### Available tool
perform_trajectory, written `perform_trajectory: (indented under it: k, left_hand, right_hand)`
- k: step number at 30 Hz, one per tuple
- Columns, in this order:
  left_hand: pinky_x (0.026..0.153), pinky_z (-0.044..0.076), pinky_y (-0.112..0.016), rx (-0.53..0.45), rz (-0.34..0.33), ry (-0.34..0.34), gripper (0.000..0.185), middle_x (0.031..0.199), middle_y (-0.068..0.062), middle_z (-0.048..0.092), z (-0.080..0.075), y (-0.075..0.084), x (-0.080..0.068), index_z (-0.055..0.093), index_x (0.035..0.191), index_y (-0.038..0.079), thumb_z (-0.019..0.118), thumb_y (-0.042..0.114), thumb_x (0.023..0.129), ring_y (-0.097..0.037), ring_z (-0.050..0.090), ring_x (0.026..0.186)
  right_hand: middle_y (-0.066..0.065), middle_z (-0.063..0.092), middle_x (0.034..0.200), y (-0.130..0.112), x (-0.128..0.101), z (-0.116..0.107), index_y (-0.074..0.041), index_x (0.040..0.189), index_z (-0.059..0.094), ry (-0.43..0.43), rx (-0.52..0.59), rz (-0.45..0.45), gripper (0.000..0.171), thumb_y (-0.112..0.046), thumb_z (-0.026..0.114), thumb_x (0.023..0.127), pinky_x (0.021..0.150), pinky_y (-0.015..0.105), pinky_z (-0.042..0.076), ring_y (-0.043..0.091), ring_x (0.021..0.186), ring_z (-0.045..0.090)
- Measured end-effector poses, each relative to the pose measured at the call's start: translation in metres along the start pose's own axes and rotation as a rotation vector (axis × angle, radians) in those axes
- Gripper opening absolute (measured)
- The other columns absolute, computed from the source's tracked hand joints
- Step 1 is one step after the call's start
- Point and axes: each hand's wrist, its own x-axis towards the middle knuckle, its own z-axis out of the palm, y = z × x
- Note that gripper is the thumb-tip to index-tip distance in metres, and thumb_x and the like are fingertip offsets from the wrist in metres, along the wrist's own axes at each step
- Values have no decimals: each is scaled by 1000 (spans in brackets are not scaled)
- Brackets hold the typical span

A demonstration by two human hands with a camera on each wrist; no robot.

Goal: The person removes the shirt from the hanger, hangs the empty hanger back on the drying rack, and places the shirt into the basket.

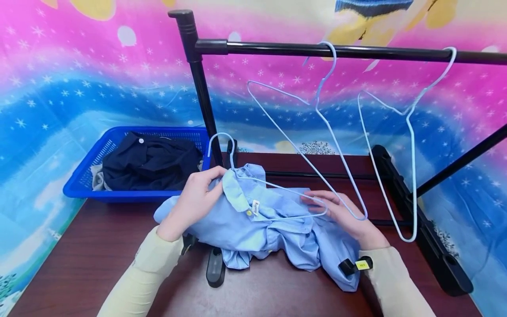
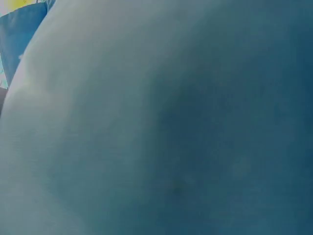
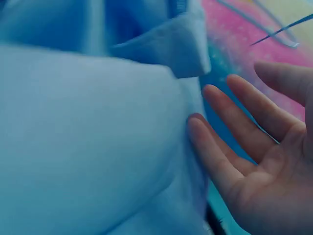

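A light blue button shirt [image 1: 253, 233] is held up in loose folds above the table. My left hand [image 1: 198, 193] pinches its collar [image 1: 233, 193] between thumb and fingers, close to the neck of a pale blue wire hanger [image 1: 285, 189]. That hanger's hook points up, and one of its arms lies across the shirt front, past the white label. At the shirt's right side is my right hand [image 1: 336, 209], fingers extended; in the right wrist view its fingertips [image 3: 198, 127] meet the cloth. Blurred blue cloth [image 2: 171, 122] fills most of the left wrist view.
Two more wire hangers [image 1: 334, 127] [image 1: 412, 132] hang from a black rail [image 1: 277, 48]. At the left stands a blue basket [image 1: 75, 185] with dark clothing [image 1: 150, 160] in it. The rack's black foot [image 1: 424, 220] sits at the right, on the dark red table [image 1: 99, 255].
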Motion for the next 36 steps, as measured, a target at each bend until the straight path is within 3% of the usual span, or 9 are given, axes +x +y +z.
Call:
perform_trajectory:
  k: [4, 8, 14, 19, 28, 33, 36]
  left_hand:
    - [71, 48, -34, 14, -6, -34, 19, 105, -1, 73, 4, -1, -1, 73, 112, 10, 58, 6, 101, -16, 52, 62]
    - [65, 45, -34, 28, 1, -47, 19, 103, -1, 72, 11, -3, -1, 73, 113, 11, 59, 7, 101, -16, 42, 55]
    - [78, 52, -37, 45, 37, -57, 18, 109, -2, 73, 24, -5, 0, 73, 112, 9, 59, 8, 101, -14, 64, 81]
    - [81, 52, -39, 36, 47, -62, 19, 109, -5, 73, 30, -5, 0, 72, 115, 7, 59, 7, 101, -15, 68, 92]
    - [75, 49, -36, 17, 32, -78, 20, 107, -2, 72, 35, -7, 0, 71, 117, 9, 57, 8, 102, -13, 62, 81]
    - [78, 50, -37, 7, 28, -77, 21, 110, -2, 72, 37, -9, 0, 71, 117, 9, 57, 9, 102, -13, 64, 85]
    - [75, 49, -36, 15, 19, -76, 20, 106, -1, 72, 38, -9, -1, 72, 116, 11, 58, 9, 102, -12, 62, 80]
  right_hand:
    - [20, 63, 133, -16, 0, 4, 8, 135, 59, 107, -67, -3, 39, -20, 49, 110, 100, 42, 49, 29, 125, 60]
    - [18, 67, 127, -28, 2, 12, 9, 131, 61, 132, -103, -10, 38, -20, 50, 109, 93, 42, 54, 32, 115, 66]
    - [23, 68, 119, -30, 7, 21, 12, 130, 60, 37, -138, -67, 32, -9, 45, 109, 80, 42, 59, 33, 102, 70]
    - [27, 69, 111, -27, 9, 25, 11, 132, 57, -23, -154, -72, 31, -5, 44, 109, 77, 43, 59, 38, 91, 72]
    - [21, 72, 112, -31, 10, 25, 8, 136, 58, -126, -175, 47, 35, -12, 44, 111, 76, 48, 59, 37, 90, 74]
    - [22, 72, 111, -32, 8, 24, 7, 139, 56, -137, -151, 38, 36, -11, 44, 110, 75, 48, 59, 38, 88, 74]
    - [24, 70, 113, -33, 7, 23, 1, 147, 51, -163, -131, 33, 39, -10, 43, 111, 76, 49, 58, 40, 88, 73]
